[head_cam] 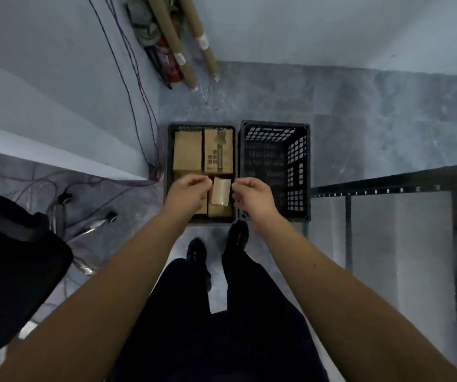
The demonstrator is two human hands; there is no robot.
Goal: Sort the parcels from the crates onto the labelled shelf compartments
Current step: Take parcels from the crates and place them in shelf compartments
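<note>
My left hand (187,193) and right hand (253,195) flank a small parcel (221,192) over the left crate (170,161). Their fingers are half-curled; I cannot tell if they grip. The right crate (274,123) is empty, so I judge half remains.

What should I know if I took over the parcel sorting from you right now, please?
Left hand and right hand: fingers curled on either side of a small parcel; whether they grip it is unclear.
Left crate holds that one and other parcels. Right crate shows none inside.
Shelf stands to the right, its compartments mostly out of view.
Done: apparently the right crate. Left: everything in the left crate.
</note>
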